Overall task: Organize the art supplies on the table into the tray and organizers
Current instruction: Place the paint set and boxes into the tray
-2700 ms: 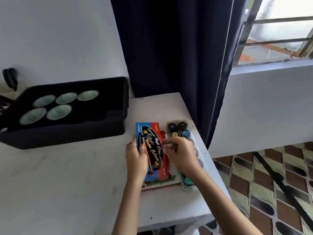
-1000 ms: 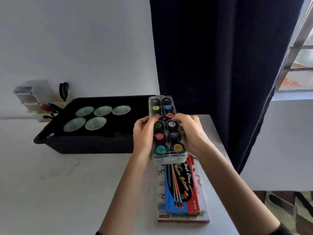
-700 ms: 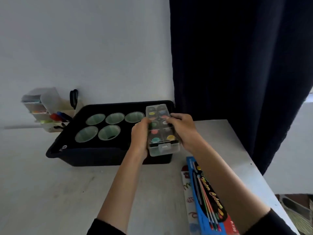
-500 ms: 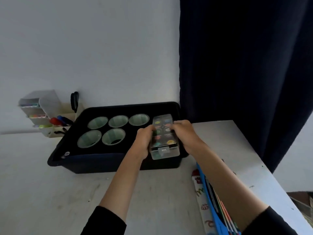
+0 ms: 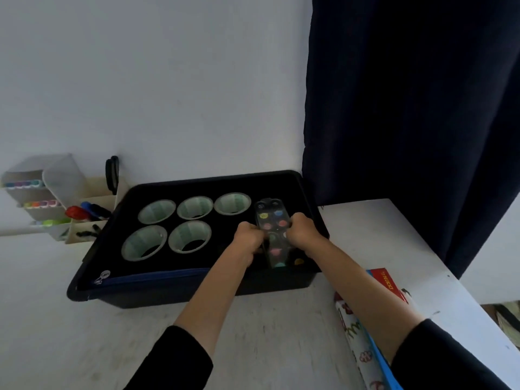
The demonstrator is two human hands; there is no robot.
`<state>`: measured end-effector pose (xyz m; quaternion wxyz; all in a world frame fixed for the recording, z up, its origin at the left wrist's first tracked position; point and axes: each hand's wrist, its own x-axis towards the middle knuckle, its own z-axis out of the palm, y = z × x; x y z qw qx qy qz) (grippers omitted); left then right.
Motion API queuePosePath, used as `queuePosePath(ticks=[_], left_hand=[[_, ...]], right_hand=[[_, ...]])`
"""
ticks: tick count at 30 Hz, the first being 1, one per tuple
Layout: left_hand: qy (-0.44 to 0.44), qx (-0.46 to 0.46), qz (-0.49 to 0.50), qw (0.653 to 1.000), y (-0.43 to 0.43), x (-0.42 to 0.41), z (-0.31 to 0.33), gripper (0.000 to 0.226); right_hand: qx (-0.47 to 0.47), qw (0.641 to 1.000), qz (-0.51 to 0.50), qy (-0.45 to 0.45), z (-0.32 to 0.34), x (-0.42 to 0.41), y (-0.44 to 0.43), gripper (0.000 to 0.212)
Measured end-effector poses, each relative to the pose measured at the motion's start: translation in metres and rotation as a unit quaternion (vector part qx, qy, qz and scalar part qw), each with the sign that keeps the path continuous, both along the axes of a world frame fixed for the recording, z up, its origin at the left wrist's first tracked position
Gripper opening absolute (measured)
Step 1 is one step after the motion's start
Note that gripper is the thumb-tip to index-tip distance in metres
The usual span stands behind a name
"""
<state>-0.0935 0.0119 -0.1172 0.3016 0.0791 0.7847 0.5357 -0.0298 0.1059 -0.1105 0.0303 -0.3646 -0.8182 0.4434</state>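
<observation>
At the near edge of the table (image 5: 56,333), two black sleeves (image 5: 174,361) are seen, w/ bare forearms extended fwd. At near right, a patterned pad (image 5: 356,342) lies flat on the table, w/ a blue-and-red box (image 5: 387,281) laid on top; both are partly hidden by the right forearm.

Further in, a black tray (image 5: 168,285) sits on the table. The paint case (image 5: 271,220), a clear narrow case w/ coloured paint discs in two rows, is located inside the right end of the tray, long axis pointing away from the person. It is gripped from both sides:
- left hand (image 5: 249,237): fingers curled round the left edge of the case.
- right hand (image 5: 302,230): fingers curled round the right edge.

Contact betw. the case and the tray floor cannot be confirmed.

In the left and centre part of the tray, five pale green cups (image 5: 194,207) stand upright, mouths up: three in the far row, two in the near row. The cups are apart from the case.

Just left of the tray, a white organizer (image 5: 50,192) stands vs. the wall (image 5: 168,80), w/ markers (image 5: 84,211) in its compartments and black scissors (image 5: 112,173) upright in one slot.

At far right, a dark curtain (image 5: 408,108) hangs behind the table.
</observation>
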Motion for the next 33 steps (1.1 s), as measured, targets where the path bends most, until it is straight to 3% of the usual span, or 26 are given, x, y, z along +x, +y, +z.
queuePosePath(ticks=[3, 5, 9, 12, 17, 21, 23, 27, 30, 33], left_hand=[[0.003, -0.015, -0.049, 0.999, 0.003, 0.001, -0.003, 0.013], [0.016, -0.034, -0.064, 0.997, 0.003, 0.001, -0.008, 0.012], [0.056, -0.062, -0.038, 0.996, 0.005, -0.004, -0.017, 0.019], [0.063, -0.046, -0.043, 0.996, 0.005, -0.004, -0.016, 0.015], [0.068, -0.033, -0.114, 0.991, 0.004, -0.002, -0.013, 0.024], [0.135, -0.067, -0.147, 0.978, 0.009, -0.007, -0.015, 0.02], [0.168, -0.102, -0.144, 0.97, 0.01, -0.011, -0.016, 0.017], [0.144, -0.109, -0.128, 0.975, 0.009, -0.012, -0.018, 0.022], [0.207, -0.095, -0.088, 0.97, 0.007, -0.001, -0.011, 0.034], [0.295, -0.019, -0.022, 0.955, 0.009, 0.017, 0.005, 0.032]], right_hand=[[0.031, 0.999, -0.004, -0.018, -0.001, 0.0, 0.0, 0.016], [0.067, 0.998, 0.007, -0.015, -0.003, 0.001, -0.001, 0.023], [0.152, 0.988, 0.031, -0.001, -0.009, 0.0, -0.007, 0.021], [0.228, 0.967, 0.1, -0.047, -0.009, 0.001, -0.011, 0.016], [0.284, 0.941, 0.167, -0.08, -0.02, -0.006, -0.006, 0.031], [0.253, 0.933, 0.214, -0.14, -0.02, -0.015, -0.001, 0.058], [0.228, 0.94, 0.219, -0.129, -0.017, -0.016, 0.003, 0.06], [0.184, 0.96, 0.195, -0.081, -0.015, -0.009, 0.001, 0.044], [0.161, 0.98, 0.119, 0.019, -0.005, 0.004, -0.001, 0.021], [0.151, 0.976, 0.072, 0.14, 0.014, 0.027, 0.003, 0.026]])
